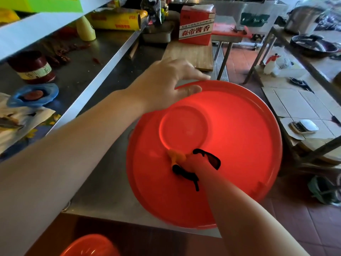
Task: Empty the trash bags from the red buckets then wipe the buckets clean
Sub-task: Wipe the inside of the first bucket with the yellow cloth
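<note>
Pinching an orange cloth (177, 157) against the inner wall, the right hand (191, 163) reaches deep into the red bucket (239, 145) — its fingers mostly hidden; the left hand (166, 84) steadies the far rim with fingers spread. The bucket sits tilted on the steel counter's (110, 182) edge, no bag visible inside, so wiping looks under way. Next, probably sweep the cloth around the base. A second red bucket (90, 246) waits below — the wooden board (188, 52) and red carton (196, 24) crowd the counter beyond.

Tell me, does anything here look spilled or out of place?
Yes: dried red chillies lie loose on the steel shelf beside a dark jar, and flattened cardboard covers the floor at right. The red bucket looks undamaged.
</note>
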Demonstrator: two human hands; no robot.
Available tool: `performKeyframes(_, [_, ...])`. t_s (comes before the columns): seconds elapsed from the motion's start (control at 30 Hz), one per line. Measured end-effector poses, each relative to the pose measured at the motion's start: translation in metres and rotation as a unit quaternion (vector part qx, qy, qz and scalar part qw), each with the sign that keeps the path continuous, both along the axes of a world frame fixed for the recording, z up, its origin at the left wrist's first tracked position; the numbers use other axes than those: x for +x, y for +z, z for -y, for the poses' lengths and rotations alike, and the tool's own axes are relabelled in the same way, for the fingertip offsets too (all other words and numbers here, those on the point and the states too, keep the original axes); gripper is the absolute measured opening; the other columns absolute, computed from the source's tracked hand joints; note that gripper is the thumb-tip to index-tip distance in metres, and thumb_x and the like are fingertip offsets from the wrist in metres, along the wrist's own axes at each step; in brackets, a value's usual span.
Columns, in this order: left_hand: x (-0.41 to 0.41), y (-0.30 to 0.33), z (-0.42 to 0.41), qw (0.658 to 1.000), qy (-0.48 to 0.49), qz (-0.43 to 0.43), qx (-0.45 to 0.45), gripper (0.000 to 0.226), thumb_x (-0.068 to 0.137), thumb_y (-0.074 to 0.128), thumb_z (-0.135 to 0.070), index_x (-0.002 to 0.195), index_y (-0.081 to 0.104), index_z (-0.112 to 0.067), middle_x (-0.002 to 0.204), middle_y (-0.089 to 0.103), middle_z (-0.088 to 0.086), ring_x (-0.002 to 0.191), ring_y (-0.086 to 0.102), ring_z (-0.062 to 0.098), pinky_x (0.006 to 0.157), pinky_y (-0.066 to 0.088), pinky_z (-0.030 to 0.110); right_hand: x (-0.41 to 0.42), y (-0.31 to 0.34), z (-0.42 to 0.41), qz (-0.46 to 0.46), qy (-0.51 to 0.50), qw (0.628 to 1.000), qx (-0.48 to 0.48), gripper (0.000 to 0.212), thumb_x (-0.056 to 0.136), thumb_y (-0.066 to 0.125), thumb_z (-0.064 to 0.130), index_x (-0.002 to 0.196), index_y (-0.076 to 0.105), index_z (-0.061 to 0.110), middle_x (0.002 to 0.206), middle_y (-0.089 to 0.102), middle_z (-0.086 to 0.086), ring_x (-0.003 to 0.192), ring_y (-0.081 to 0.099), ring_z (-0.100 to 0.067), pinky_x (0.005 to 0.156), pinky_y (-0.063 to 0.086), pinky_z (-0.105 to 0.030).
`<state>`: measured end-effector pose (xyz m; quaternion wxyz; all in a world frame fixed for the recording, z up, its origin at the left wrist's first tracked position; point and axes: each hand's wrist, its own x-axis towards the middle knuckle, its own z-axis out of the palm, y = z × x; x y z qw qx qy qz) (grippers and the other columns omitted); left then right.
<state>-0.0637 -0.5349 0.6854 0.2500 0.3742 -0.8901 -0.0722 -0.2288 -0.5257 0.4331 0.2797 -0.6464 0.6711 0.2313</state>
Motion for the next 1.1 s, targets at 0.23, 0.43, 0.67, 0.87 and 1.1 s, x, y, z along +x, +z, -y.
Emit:
performKeyframes(0.23, [-0.005,-0.012,-0.026,0.999,-0.011,0.036,0.026,0.05,0.095,0.045,-0.032,0.142,0.036,-0.02,0.125,0.043,-0.008,0.118,0.042,0.007,0.108,0.034,0.051,0.002,-0.009,0.003,0.006,-0.025,0.999,0.022,0.078,0.091,0.027,0.067,0.143,0.047,0.013,0.137,0.056,-0.012,0.123,0.053,-0.033,0.099,0.042,-0.044])
performKeyframes(0.43, [0.003,-0.026,-0.025,0.991,0.06,-0.097,-0.066,0.031,0.092,0.063,-0.04,0.111,0.065,-0.015,0.106,0.061,-0.003,0.099,0.058,0.013,0.088,0.048,0.04,0.001,-0.01,0.004,0.035,-0.078,0.996,0.021,0.085,0.085,0.028,0.077,0.138,0.053,0.015,0.134,0.059,-0.011,0.121,0.056,-0.03,0.096,0.042,-0.038])
performKeyframes(0.67, [-0.013,-0.041,-0.036,1.0,0.009,0.003,-0.014,0.063,0.096,0.054,-0.045,0.153,0.031,-0.032,0.146,0.046,-0.005,0.135,0.041,0.014,0.111,0.035,0.045,-0.008,-0.011,-0.005,0.111,-0.128,0.986,-0.006,0.083,0.076,0.029,0.086,0.113,0.063,0.021,0.114,0.067,-0.01,0.104,0.066,-0.03,0.082,0.05,-0.033])
performKeyframes(0.87, [-0.016,-0.037,-0.025,0.999,-0.012,-0.022,0.035,0.073,0.089,0.05,0.001,0.152,0.034,-0.033,0.151,0.043,-0.005,0.139,0.036,0.013,0.117,0.03,0.035,-0.023,-0.044,-0.004,0.168,-0.152,0.973,-0.044,0.107,0.063,0.015,0.1,0.132,0.056,0.029,0.132,0.06,-0.006,0.114,0.06,-0.027,0.096,0.047,-0.042])
performKeyframes(1.1, [-0.024,-0.036,-0.024,0.996,-0.053,-0.019,0.062,0.064,0.089,0.04,-0.02,0.15,0.035,-0.037,0.149,0.046,-0.008,0.139,0.04,0.014,0.112,0.037,0.045,-0.029,-0.002,-0.046,0.172,-0.083,0.98,-0.061,0.088,0.085,0.021,0.078,0.145,0.044,0.018,0.145,0.049,-0.01,0.129,0.049,-0.029,0.106,0.037,-0.041])
